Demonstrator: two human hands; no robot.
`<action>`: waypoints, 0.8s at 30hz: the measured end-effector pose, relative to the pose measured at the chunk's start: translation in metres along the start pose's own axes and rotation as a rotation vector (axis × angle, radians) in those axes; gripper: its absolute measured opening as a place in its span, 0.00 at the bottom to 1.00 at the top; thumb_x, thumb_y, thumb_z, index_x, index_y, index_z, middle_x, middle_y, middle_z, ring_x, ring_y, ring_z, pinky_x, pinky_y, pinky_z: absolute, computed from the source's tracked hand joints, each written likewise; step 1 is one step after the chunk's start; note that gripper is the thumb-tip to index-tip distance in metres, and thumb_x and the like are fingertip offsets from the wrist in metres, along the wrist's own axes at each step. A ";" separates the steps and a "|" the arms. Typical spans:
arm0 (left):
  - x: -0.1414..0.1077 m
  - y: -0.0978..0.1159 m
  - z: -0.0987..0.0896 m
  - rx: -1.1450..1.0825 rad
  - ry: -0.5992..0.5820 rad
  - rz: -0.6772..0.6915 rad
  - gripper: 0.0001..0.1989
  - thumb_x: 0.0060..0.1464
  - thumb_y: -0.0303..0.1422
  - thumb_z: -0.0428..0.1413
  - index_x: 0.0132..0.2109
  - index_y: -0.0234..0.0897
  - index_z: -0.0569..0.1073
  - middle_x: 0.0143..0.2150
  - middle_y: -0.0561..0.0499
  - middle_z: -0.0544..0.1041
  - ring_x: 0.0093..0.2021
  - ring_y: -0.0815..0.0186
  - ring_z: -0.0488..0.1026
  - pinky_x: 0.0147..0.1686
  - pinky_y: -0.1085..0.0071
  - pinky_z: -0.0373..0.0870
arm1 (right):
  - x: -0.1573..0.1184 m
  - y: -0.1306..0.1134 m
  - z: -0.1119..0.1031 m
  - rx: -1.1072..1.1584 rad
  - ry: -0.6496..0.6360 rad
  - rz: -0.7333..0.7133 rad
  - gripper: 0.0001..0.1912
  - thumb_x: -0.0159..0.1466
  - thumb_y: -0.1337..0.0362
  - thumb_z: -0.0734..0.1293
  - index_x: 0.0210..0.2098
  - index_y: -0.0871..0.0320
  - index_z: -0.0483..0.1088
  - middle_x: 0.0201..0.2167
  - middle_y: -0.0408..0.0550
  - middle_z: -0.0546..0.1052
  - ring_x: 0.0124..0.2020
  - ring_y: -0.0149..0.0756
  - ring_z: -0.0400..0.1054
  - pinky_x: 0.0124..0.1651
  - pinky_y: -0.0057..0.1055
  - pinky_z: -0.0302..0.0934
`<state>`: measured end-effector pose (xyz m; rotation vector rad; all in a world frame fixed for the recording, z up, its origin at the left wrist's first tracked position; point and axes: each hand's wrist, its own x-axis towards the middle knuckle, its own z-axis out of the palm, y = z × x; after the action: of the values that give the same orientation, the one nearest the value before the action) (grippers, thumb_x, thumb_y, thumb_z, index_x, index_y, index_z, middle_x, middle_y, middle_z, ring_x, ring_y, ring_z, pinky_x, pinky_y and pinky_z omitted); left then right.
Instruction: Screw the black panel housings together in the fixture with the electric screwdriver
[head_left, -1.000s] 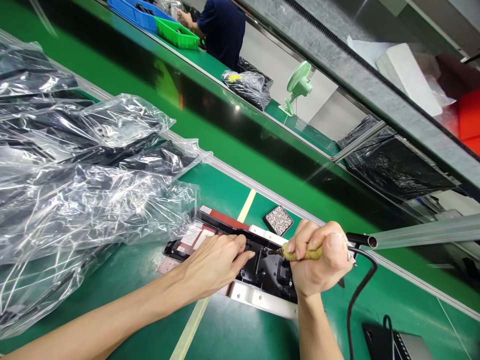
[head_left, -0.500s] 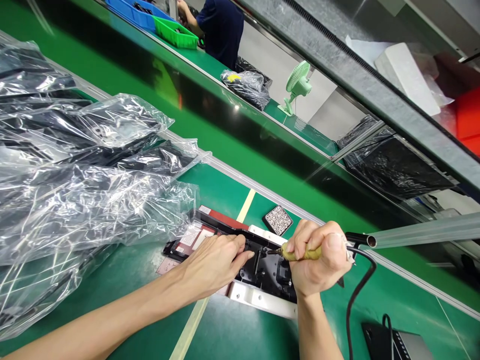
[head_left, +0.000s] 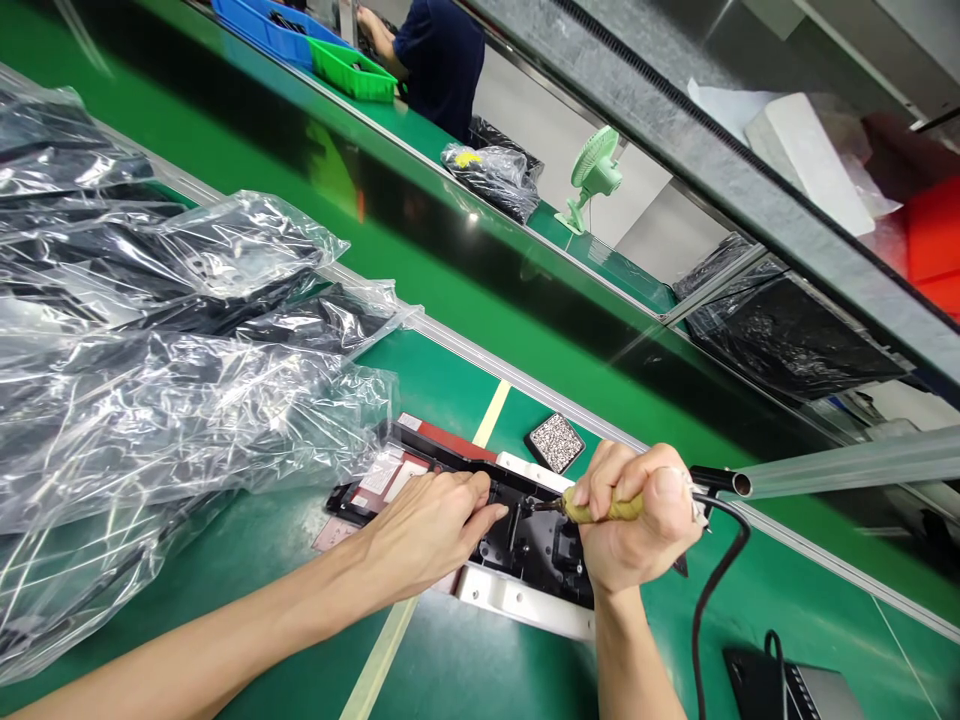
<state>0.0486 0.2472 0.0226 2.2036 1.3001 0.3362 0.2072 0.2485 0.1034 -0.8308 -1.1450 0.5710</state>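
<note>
Near the far edge of the surface (head_left: 525,675), the black housing (head_left: 538,550) lies between white rails (head_left: 551,613), apparently steadied by the left hand (head_left: 442,515), whose grip state I cannot tell, while the right hand (head_left: 637,545) clamps a corded tool (head_left: 622,508), likely to guide its tip.

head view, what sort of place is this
Probably a factory assembly line: the right hand holds a corded tool, perhaps a soldering iron, at a black plastic housing; plastic-bagged parts lie heaped nearby; a co-worker is beyond, near a green bin.
</note>
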 end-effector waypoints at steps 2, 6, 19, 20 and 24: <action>0.000 0.000 0.000 -0.002 -0.002 0.000 0.17 0.70 0.42 0.44 0.33 0.40 0.63 0.28 0.50 0.76 0.30 0.56 0.77 0.28 0.64 0.52 | 0.000 0.000 0.000 0.001 0.005 0.013 0.19 0.66 0.60 0.64 0.20 0.56 0.61 0.10 0.36 0.60 0.12 0.27 0.55 0.13 0.23 0.52; 0.001 0.001 -0.001 -0.001 -0.004 -0.001 0.17 0.69 0.42 0.44 0.33 0.40 0.64 0.28 0.50 0.76 0.31 0.56 0.78 0.28 0.64 0.50 | -0.001 0.000 0.000 0.000 0.029 0.028 0.19 0.65 0.60 0.64 0.19 0.56 0.61 0.10 0.36 0.60 0.12 0.28 0.56 0.13 0.23 0.53; -0.001 0.003 -0.004 -0.015 -0.016 -0.010 0.17 0.70 0.42 0.44 0.32 0.41 0.61 0.28 0.51 0.75 0.30 0.57 0.75 0.29 0.65 0.48 | 0.000 0.000 -0.001 0.002 -0.002 0.024 0.20 0.67 0.59 0.64 0.20 0.56 0.61 0.11 0.37 0.61 0.13 0.28 0.56 0.14 0.25 0.53; -0.001 0.004 -0.004 -0.015 -0.020 -0.015 0.17 0.70 0.42 0.44 0.32 0.40 0.61 0.28 0.51 0.75 0.30 0.57 0.75 0.29 0.65 0.48 | 0.000 0.001 -0.001 0.007 -0.016 0.023 0.20 0.67 0.59 0.64 0.20 0.56 0.61 0.11 0.37 0.62 0.13 0.28 0.57 0.14 0.25 0.53; -0.001 0.005 -0.005 -0.007 -0.024 -0.029 0.17 0.70 0.42 0.44 0.32 0.41 0.61 0.27 0.51 0.75 0.30 0.56 0.75 0.29 0.65 0.48 | 0.001 0.000 -0.005 0.009 -0.083 0.028 0.18 0.68 0.60 0.63 0.22 0.56 0.62 0.13 0.38 0.64 0.14 0.29 0.59 0.16 0.26 0.54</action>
<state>0.0497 0.2463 0.0301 2.1743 1.3141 0.3023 0.2121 0.2484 0.1031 -0.8233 -1.2068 0.6379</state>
